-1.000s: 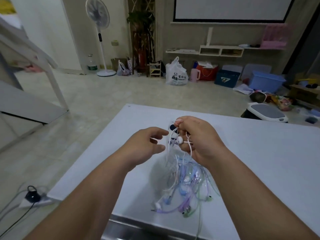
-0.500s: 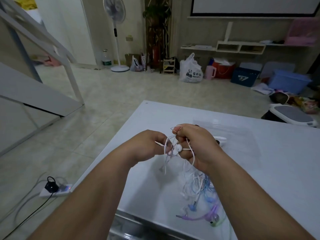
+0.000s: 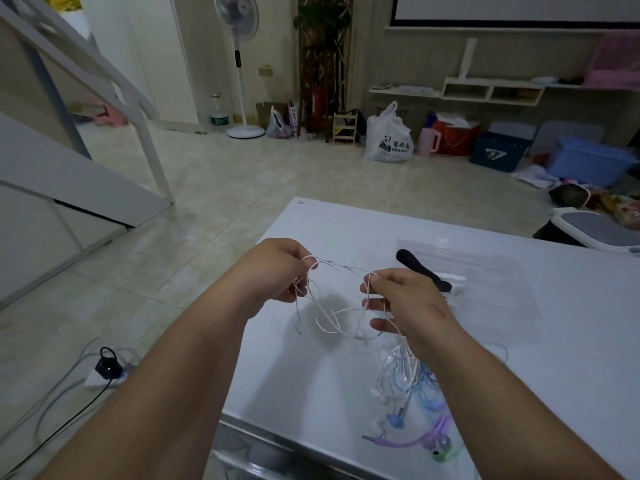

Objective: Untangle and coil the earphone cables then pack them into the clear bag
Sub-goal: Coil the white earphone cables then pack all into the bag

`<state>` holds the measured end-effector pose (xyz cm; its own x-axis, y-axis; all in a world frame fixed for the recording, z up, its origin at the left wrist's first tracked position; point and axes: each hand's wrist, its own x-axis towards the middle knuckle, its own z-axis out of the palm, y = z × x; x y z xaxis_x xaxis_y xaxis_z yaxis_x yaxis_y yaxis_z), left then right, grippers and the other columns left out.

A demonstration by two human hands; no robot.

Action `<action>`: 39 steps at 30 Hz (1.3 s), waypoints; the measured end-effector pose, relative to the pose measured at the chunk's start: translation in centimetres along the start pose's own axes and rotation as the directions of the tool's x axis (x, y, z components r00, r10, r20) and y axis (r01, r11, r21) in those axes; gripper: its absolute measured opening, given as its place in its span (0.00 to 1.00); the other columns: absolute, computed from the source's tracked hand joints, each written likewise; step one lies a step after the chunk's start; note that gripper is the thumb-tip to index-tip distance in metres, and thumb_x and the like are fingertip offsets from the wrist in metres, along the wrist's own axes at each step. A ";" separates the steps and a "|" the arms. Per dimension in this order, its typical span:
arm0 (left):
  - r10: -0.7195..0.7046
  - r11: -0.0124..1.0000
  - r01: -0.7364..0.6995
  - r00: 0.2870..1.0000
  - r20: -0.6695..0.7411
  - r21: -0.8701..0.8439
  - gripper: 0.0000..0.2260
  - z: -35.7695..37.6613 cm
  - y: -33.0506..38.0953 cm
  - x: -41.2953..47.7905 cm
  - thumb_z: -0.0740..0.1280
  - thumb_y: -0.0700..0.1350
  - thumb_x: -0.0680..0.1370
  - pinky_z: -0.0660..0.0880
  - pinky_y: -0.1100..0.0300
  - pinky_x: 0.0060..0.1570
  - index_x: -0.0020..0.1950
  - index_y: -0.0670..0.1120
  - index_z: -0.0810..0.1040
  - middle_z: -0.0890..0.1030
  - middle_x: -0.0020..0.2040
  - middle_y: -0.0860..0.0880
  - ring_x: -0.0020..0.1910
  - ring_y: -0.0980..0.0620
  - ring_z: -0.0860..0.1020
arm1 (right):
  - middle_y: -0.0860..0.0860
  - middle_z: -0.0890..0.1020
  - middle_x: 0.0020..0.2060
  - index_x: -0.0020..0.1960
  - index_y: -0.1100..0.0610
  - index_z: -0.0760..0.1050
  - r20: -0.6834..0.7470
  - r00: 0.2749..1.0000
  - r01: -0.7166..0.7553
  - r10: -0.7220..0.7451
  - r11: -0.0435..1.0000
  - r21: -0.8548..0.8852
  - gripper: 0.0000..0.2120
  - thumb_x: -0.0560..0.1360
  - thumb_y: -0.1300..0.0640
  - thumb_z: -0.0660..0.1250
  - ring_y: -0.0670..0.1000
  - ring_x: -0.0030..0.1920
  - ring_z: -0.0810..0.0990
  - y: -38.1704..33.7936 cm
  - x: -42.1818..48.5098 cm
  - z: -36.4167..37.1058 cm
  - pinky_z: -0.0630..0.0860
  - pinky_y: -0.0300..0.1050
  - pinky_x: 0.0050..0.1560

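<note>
hands apart over the white table [image 3: 346, 223], left hand [image 3: 277, 268] pinching one part of a white earphone cable [image 3: 332, 320], right hand [image 3: 405, 299] pinching another. a short run is pulled straight between them, lying left to right across the body, with slack loops sagging below it. the coloured tangle [image 3: 412, 386] lies on the table under the right wrist, toward the near edge. clear bag [image 3: 502, 271] lies flat just beyond the right hand, so that hand is nearer for packing. this reads as untangling, with coiling not yet begun.
</note>
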<state>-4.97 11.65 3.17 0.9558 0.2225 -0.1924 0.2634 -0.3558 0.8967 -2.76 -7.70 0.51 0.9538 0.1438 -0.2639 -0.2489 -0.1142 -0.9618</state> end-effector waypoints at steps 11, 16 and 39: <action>0.108 0.992 -0.120 0.958 -0.264 -0.032 0.05 0.9 0.8 0.3 0.67 0.44 0.76 0.64 0.59 0.31 0.41 0.50 0.80 0.73 0.31 0.53 0.28 0.50 0.67 | 0.56 0.85 0.38 0.46 0.59 0.76 0.073 0.997 -0.014 0.011 0.999 0.046 0.06 0.78 0.61 0.61 0.49 0.28 0.73 -0.5 -0.7 -1.0 0.66 0.39 0.27; 0.097 0.993 -0.113 0.947 -0.307 -0.032 0.04 0.5 0.5 0.3 0.68 0.43 0.75 0.71 0.59 0.36 0.42 0.46 0.82 0.82 0.38 0.48 0.33 0.50 0.76 | 0.58 0.85 0.47 0.47 0.61 0.76 0.205 0.977 0.030 -0.056 0.992 0.125 0.07 0.80 0.65 0.59 0.52 0.40 0.83 -0.8 -1.1 -1.0 0.79 0.46 0.37; 0.193 0.980 -0.199 0.960 -0.205 -0.007 0.07 1.9 1.3 -0.2 0.65 0.41 0.77 0.71 0.57 0.30 0.39 0.46 0.78 0.75 0.32 0.50 0.29 0.51 0.72 | 0.57 0.84 0.47 0.50 0.60 0.78 0.126 0.982 0.140 -0.138 0.990 -0.010 0.03 0.77 0.63 0.66 0.51 0.40 0.83 -0.2 -0.7 -0.7 0.79 0.44 0.36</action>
<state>-4.54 9.43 3.63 0.9412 0.3304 0.0701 0.0673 -0.3869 0.9197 -3.22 -8.46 0.96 0.9502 0.2805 -0.1361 -0.1112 -0.1032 -0.9884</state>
